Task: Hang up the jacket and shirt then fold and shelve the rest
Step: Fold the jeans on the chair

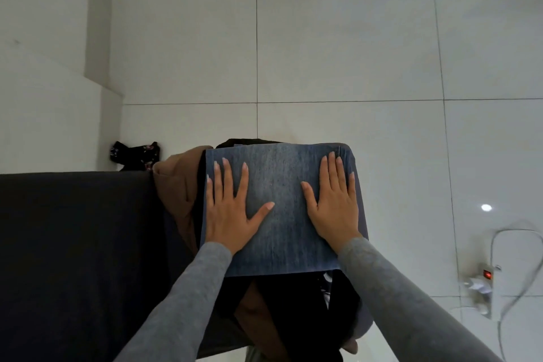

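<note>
A folded pair of blue jeans [279, 185] lies as a flat rectangle on top of a pile of clothes at the middle of the view. My left hand [232, 209] rests flat on its left half, fingers spread. My right hand [335, 203] lies flat on its right half, fingers spread too. Neither hand grips the cloth. Under the jeans a brown garment [176, 188] bulges out to the left, and black clothing [296, 311] hangs below the near edge. Both arms wear grey sleeves.
A dark grey surface [76, 258] fills the lower left, beside the pile. A small black patterned garment [136, 154] lies on the white tiled floor [352, 67] by the wall. A power strip [486, 276] with white cables sits at the right.
</note>
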A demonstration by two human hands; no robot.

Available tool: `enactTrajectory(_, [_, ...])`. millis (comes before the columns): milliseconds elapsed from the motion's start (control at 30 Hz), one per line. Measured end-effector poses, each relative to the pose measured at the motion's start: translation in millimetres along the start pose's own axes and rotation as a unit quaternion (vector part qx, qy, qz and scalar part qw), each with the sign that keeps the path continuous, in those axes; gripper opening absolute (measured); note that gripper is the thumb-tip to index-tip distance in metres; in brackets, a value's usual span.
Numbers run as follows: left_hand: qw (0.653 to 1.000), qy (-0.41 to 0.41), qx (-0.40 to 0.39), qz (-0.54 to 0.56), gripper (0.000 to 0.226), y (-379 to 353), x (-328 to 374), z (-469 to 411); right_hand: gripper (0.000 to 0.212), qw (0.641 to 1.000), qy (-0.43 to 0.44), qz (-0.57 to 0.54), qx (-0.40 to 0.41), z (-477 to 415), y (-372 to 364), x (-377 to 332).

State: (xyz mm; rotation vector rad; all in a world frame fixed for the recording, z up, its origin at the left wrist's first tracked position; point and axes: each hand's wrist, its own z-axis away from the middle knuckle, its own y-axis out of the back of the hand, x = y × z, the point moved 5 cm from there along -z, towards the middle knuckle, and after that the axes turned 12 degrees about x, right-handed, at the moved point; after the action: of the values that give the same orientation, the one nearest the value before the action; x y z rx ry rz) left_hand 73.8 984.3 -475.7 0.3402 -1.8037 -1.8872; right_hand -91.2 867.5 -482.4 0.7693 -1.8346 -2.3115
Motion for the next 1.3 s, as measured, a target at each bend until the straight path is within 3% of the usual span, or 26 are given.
enactTrajectory(233, [1.0,0.016,-0.01,-0.014,0.088,-3,7,53,0.074,1.0,0.019,-0.02,0.012,42,4,3])
enactTrajectory(467, [1.0,-0.018,0.004,-0.006,0.087,-12,-2,87,0.058,0.995,0.072,-0.029,0.058,85,8,24])
enactTrajectory(633, [0.998,0.055,0.003,0.01,0.08,-9,8,107,0.045,0.993,0.023,-0.092,0.076,111,15,25])
enactTrajectory(733, [0.983,0.125,0.024,0.135,0.073,-2,19,130,0.036,0.973,-0.043,-0.21,0.083,128,21,23])
enactTrajectory(833, [0.916,0.247,0.131,0.287,0.053,17,21,157,0.028,0.944,-0.094,-0.283,0.141,152,35,22])
enactTrajectory(900, [0.839,0.373,0.196,0.343,0.042,19,16,174,0.024,0.929,-0.137,-0.29,0.185,168,43,20])
enactTrajectory(933, [0.785,0.445,0.204,0.38,0.041,17,12,180,0.022,0.914,-0.183,-0.303,0.2,174,45,19])
enactTrajectory(1033, [0.642,0.597,0.124,0.465,0.046,0,4,188,0.017,0.821,-0.401,-0.379,0.145,188,28,23])
enactTrajectory(1133, [0.55,0.616,0.07,0.559,0.052,-18,-8,178,0.038,0.701,-0.516,-0.492,0.014,186,-1,22])
enactTrajectory(1200, [0.523,0.607,0.045,0.597,0.058,-21,-17,168,0.045,0.669,-0.516,-0.535,-0.01,177,-9,22])
enactTrajectory(1300, [0.512,0.581,0.003,0.633,0.051,-18,-26,153,0.041,0.646,-0.507,-0.57,-0.014,163,-6,25])
